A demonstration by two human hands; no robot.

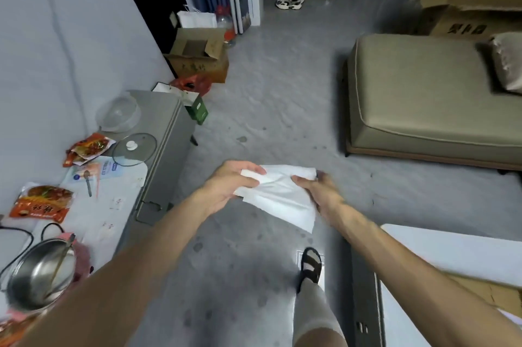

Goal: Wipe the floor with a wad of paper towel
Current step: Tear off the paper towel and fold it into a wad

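A white paper towel (282,197) hangs between my two hands above the grey floor (282,92). It is partly crumpled at the top and still a loose sheet below. My left hand (230,185) grips its upper left corner, fingers curled round the paper. On the other side my right hand (319,191) pinches the right edge. Dark spots mark the floor (243,139) ahead of my hands and around my foot.
A low grey table (158,132) stands at the left with a glass lid, a plastic bowl, snack packets and a steel pot. A beige sofa (423,98) sits at the right. Cardboard boxes (197,58) line the far wall. My sandalled foot (310,264) stands below.
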